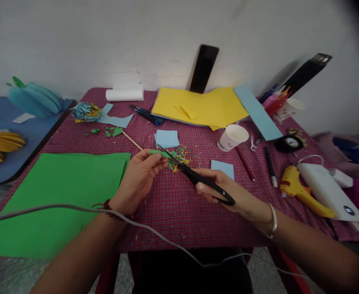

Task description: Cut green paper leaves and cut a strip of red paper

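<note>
Pinched in my left hand (144, 173) is a small piece of green paper (157, 152), sticking out past the fingertips. My right hand (218, 184) grips the handles of black scissors (194, 174), whose blades reach the green paper. Whether the blades are closed on it is hard to make out. Beneath the blades lies a pile of green, yellow and blue paper snippets (181, 158). A stack of light blue paper squares (167, 138) is just behind it. A thin wooden stick (132, 140) runs up to the left from near my left hand.
Green sheets (59, 188) cover the table's left side. Yellow paper (200, 107), a leaning phone (204, 68) and a box cutter (147, 115) are at the back. To the right are a paper cup (233, 137) and a yellow glue gun (304, 192). A cable (155, 232) crosses in front.
</note>
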`<action>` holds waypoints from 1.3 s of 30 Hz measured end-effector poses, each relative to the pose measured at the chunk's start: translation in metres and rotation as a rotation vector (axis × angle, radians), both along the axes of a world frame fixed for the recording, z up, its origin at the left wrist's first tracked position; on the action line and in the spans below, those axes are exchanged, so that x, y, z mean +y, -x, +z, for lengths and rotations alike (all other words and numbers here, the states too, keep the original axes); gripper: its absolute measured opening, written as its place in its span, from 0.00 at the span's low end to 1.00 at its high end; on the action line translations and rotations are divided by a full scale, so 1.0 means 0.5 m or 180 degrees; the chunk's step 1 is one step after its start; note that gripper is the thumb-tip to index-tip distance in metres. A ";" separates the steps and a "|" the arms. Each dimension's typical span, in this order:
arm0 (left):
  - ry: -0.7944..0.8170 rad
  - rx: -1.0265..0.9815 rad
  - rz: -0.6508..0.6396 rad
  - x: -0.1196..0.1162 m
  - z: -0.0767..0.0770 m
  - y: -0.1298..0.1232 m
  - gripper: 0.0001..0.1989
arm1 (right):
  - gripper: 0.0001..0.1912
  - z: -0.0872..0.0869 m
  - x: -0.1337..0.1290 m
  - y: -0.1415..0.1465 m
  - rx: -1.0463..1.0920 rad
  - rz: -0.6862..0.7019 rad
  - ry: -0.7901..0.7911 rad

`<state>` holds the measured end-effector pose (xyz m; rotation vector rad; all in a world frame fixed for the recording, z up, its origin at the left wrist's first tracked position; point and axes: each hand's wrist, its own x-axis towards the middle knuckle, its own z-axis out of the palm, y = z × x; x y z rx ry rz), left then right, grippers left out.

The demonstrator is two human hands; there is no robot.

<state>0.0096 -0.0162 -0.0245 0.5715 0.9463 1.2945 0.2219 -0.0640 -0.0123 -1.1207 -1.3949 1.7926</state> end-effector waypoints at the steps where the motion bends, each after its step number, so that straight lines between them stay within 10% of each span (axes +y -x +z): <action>1: -0.0001 0.0011 -0.0010 0.000 0.001 0.000 0.07 | 0.30 0.000 0.000 0.000 -0.0008 0.0004 -0.0026; 39: 0.0128 0.1143 -0.0561 0.007 0.011 0.007 0.06 | 0.29 0.039 -0.002 -0.030 -0.1232 0.0423 -0.0505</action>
